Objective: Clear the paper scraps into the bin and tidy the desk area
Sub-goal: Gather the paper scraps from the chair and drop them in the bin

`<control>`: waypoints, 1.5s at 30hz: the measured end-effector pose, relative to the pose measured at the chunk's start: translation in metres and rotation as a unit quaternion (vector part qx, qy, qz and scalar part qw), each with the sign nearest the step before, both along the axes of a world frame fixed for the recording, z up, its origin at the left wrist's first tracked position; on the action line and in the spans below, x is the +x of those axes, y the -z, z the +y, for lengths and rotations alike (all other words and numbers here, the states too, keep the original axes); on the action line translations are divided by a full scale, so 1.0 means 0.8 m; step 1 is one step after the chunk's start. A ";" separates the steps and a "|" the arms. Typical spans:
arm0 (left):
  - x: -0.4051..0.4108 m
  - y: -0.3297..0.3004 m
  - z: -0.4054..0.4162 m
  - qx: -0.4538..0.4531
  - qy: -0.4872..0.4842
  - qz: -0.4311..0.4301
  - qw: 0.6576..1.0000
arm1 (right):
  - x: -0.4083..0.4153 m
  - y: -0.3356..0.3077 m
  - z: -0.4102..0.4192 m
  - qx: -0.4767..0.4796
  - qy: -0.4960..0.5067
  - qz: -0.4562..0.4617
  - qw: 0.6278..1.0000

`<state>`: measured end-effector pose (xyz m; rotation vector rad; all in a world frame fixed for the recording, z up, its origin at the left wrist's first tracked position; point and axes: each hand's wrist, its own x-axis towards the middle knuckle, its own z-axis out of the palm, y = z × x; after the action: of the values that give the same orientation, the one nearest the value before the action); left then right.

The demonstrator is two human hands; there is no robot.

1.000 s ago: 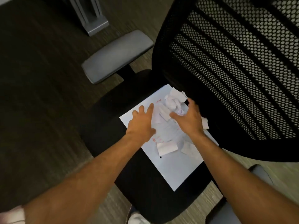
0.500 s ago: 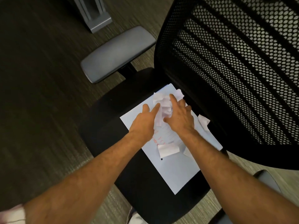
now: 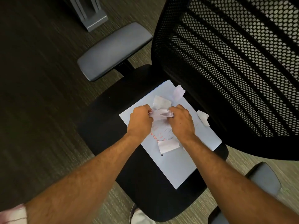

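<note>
A white sheet of paper [image 3: 176, 167] with red print lies on the black seat of an office chair [image 3: 145, 188]. My left hand [image 3: 140, 122] and my right hand [image 3: 182, 121] are closed side by side on a bunch of crumpled paper scraps [image 3: 160, 114] held between them just above the sheet. Loose scraps still lie on the sheet: one behind the hands [image 3: 161, 101], one at the far corner [image 3: 178, 92], one at the right edge [image 3: 203, 119], and one near my wrists [image 3: 168, 145].
The chair's black mesh backrest [image 3: 234, 70] rises close on the right. Grey armrests stand at the upper left [image 3: 113, 50] and lower right [image 3: 263, 178]. A grey desk leg base [image 3: 90, 13] sits on the carpet beyond. No bin is in view.
Both hands have drawn together from flat and spread on the sheet into fists, gathering several scraps into one bunch. Some scraps were left behind on the sheet.
</note>
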<state>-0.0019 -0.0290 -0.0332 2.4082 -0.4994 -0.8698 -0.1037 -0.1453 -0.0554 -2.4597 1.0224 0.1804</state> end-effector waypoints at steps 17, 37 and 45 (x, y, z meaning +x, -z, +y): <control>0.033 -0.054 0.129 -0.096 -0.065 -0.035 0.993 | 0.000 -0.067 0.077 0.072 0.159 -0.133 0.976; 0.074 -0.041 0.671 -0.063 -0.287 -0.047 0.955 | 0.136 -0.040 0.564 0.120 -0.145 -0.132 0.973; -0.009 0.018 0.919 -0.002 -0.370 -0.022 0.929 | 0.129 0.001 0.788 0.148 -0.277 -0.057 0.948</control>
<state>-0.0094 0.7066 -0.0475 2.3233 0.3893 -0.4685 -0.0002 0.4849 -0.0559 -2.3785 0.2095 0.3377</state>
